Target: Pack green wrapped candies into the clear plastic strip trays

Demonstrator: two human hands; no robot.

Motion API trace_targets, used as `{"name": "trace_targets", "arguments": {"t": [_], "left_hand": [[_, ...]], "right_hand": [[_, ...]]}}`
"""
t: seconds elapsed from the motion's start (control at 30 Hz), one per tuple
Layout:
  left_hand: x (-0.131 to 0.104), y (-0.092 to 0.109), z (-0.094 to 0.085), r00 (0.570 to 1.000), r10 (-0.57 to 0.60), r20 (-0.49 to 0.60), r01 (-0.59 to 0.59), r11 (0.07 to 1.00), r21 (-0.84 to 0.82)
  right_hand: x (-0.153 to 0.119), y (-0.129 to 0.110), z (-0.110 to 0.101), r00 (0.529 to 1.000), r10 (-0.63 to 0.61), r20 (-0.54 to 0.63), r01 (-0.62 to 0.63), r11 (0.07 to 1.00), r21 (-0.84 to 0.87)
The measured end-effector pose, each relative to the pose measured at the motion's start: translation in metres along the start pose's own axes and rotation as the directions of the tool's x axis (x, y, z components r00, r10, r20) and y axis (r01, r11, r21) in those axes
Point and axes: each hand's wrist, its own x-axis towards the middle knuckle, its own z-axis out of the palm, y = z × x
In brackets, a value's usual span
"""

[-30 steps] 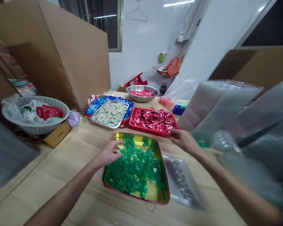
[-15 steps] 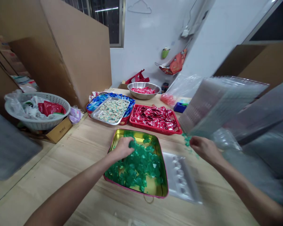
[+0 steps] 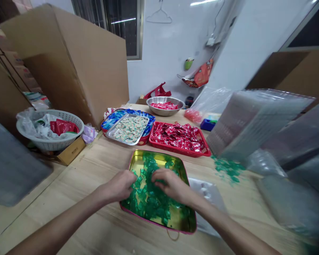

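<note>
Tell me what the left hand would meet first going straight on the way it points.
Most likely the green pieces in the tin, just past the left hand; the right hand lies close beyond, though depth is unclear.

No legible txt or nos.

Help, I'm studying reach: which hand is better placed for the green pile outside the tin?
Likely the right hand: it's nearer the green pile; the left hand is farther left, at the tin.

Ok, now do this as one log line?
left hand: curled, at left rim of tin | right hand: over green pieces in tin | loose green pieces: on table, near red basket
</note>
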Motion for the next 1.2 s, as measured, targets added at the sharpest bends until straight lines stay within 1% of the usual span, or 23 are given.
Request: {"name": "trace_targets", "arguments": {"t": [0.07,0.13,0.17,0.23,0.3,0.37,0.43,0.5,0.57,0.63,0.7,0.77,0.83,0.87,0.93,0.97,1.0,1.03,1.07,1.1,1.13,1.2], "left_hand": [[-0.004,0.003,0.004,0.998,0.045,0.035,-0.046,0.999,0.010],[-0.006,0.003,0.007,0.999,0.052,0.011,-0.052,0.999,-0.017],[-0.006,0.002,0.007,0.999,0.037,-0.019,-0.038,0.998,-0.050],[-0.006,-0.003,0.005,0.996,-0.036,-0.084,0.020,0.983,-0.181],[-0.006,-0.007,0.004,0.984,-0.145,-0.109,0.094,0.921,-0.378],[-0.004,-0.008,0.004,0.972,-0.220,-0.086,0.135,0.815,-0.564],[-0.001,-0.001,0.007,0.970,-0.236,-0.061,0.127,0.705,-0.697],[0.004,0.011,0.011,0.977,-0.208,-0.049,0.088,0.599,-0.796],[0.008,0.024,0.015,0.982,-0.183,-0.049,0.050,0.496,-0.867],[0.012,0.034,0.018,0.983,-0.183,-0.033,0.048,0.421,-0.906],[0.013,0.037,0.019,0.979,-0.205,-0.006,0.073,0.376,-0.924],[0.014,0.034,0.019,0.973,-0.232,0.016,0.097,0.346,-0.933],[0.014,0.028,0.018,0.963,-0.270,0.015,0.107,0.329,-0.938],[0.014,0.025,0.019,0.957,-0.290,0.012,0.111,0.327,-0.939],[0.015,0.019,0.020,0.947,-0.320,-0.003,0.113,0.343,-0.933],[0.015,0.017,0.021,0.944,-0.330,-0.015,0.112,0.362,-0.925],[0.016,0.015,0.022,0.941,-0.338,-0.031,0.109,0.386,-0.916],[0.017,0.014,0.022,0.938,-0.344,-0.048,0.106,0.415,-0.904],[0.018,0.014,0.023,0.935,-0.349,-0.069,0.105,0.456,-0.884],[0.020,0.014,0.023,0.931,-0.352,-0.093,0.109,0.515,-0.850],[0.023,0.014,0.023,0.928,-0.352,-0.123,0.120,0.596,-0.794],[0.032,0.016,0.022,0.921,-0.339,-0.191,0.156,0.773,-0.615]], "right_hand": [[0.013,-0.015,0.018,0.992,-0.048,0.120,0.062,0.990,-0.123],[0.018,-0.019,0.030,0.977,-0.037,0.210,0.089,0.967,-0.240],[0.018,-0.018,0.033,0.972,-0.024,0.234,0.089,0.958,-0.274],[0.013,-0.012,0.033,0.972,0.002,0.236,0.063,0.961,-0.269],[0.005,-0.006,0.028,0.984,0.037,0.173,-0.005,0.983,-0.184],[-0.003,-0.004,0.022,0.993,0.099,0.070,-0.095,0.994,-0.060],[-0.008,-0.005,0.016,0.987,0.160,-0.022,-0.159,0.985,0.065],[-0.009,-0.009,0.013,0.979,0.190,-0.076,-0.176,0.971,0.162],[-0.008,-0.014,0.012,0.977,0.184,-0.111,-0.157,0.964,0.215],[-0.009,-0.019,0.011,0.977,0.167,-0.131,-0.135,0.966,0.220],[-0.011,-0.020,0.007,0.978,0.150,-0.147,-0.120,0.973,0.195],[-0.015,-0.016,-0.002,0.969,0.133,-0.206,-0.104,0.984,0.146],[-0.021,-0.002,-0.018,0.950,0.115,-0.291,-0.096,0.992,0.079],[-0.024,0.010,-0.028,0.936,0.118,-0.331,-0.107,0.993,0.049],[-0.034,0.042,-0.050,0.891,0.178,-0.417,-0.195,0.981,0.002],[-0.041,0.062,-0.061,0.852,0.237,-0.466,-0.278,0.960,-0.021],[-0.049,0.083,-0.071,0.797,0.304,-0.523,-0.384,0.922,-0.049],[-0.058,0.105,-0.080,0.744,0.370,-0.557,-0.494,0.865,-0.084],[-0.068,0.126,-0.088,0.691,0.438,-0.574,-0.601,0.790,-0.121],[-0.078,0.146,-0.094,0.648,0.490,-0.583,-0.684,0.711,-0.163],[-0.088,0.164,-0.099,0.615,0.527,-0.586,-0.742,0.638,-0.206],[-0.106,0.191,-0.103,0.581,0.559,-0.592,-0.798,0.534,-0.278]]}}
